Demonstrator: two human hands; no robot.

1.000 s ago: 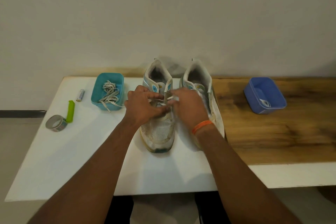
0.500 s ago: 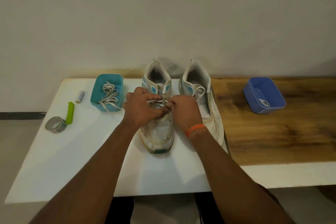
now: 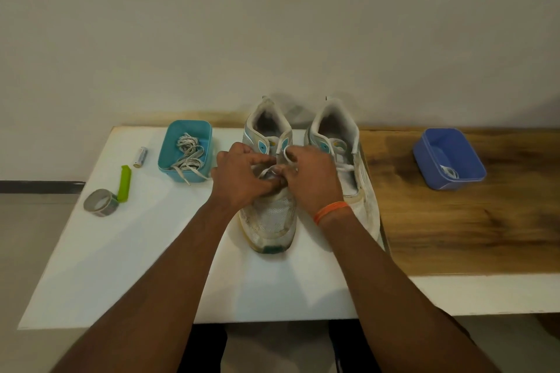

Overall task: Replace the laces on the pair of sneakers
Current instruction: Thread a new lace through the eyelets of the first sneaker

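Both bare forearms reach forward from the bottom of the view and come together in the middle. The left hand [image 3: 242,179] shows its back to the camera, its fingers curled inward and its thumb turned toward the other hand. The right hand [image 3: 312,175] is just beside it, also with bent fingers, and the fingertips of the two hands meet. A thin white loop stands up between the right thumb and forefinger. An orange band [image 3: 330,211] goes around the right wrist.
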